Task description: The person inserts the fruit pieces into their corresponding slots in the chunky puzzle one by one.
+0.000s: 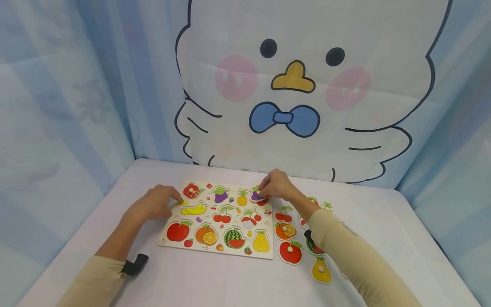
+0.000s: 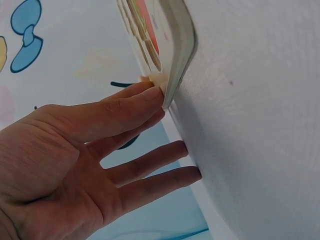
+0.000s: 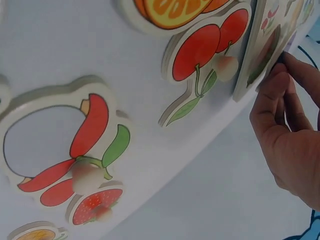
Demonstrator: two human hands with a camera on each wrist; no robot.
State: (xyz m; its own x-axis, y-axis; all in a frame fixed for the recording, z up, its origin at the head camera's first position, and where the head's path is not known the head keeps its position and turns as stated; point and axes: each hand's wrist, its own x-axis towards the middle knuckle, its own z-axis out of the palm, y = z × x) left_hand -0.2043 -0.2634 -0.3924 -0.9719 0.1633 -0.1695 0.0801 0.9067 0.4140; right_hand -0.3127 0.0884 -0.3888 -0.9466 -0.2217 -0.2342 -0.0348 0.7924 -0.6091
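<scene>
A fruit puzzle board [image 1: 207, 250] lies on the table with printed fruit in its recesses. My left hand [image 1: 156, 202] is at its left edge; in the left wrist view the thumb and index finger [image 2: 127, 92] pinch the board corner, the other fingers stretched out. Over the board's far right corner, my right hand [image 1: 278, 185] pinches a purple grape puzzle piece [image 1: 255, 196], which partly covers a red printed fruit. The right wrist view shows the fingertips of that hand [image 3: 290, 110] at the board's edge, the piece mostly hidden.
Several knobbed pieces lie right of the board: cherries [image 1: 283, 216], an orange [image 1: 284, 231], an apple [image 1: 290, 252], a pear [image 1: 321, 270]. A watermelon piece [image 1: 315, 247] is partly behind the right forearm. Behind the white table [image 1: 215, 281] hangs a curtain [image 1: 230, 140] with a cartoon bird.
</scene>
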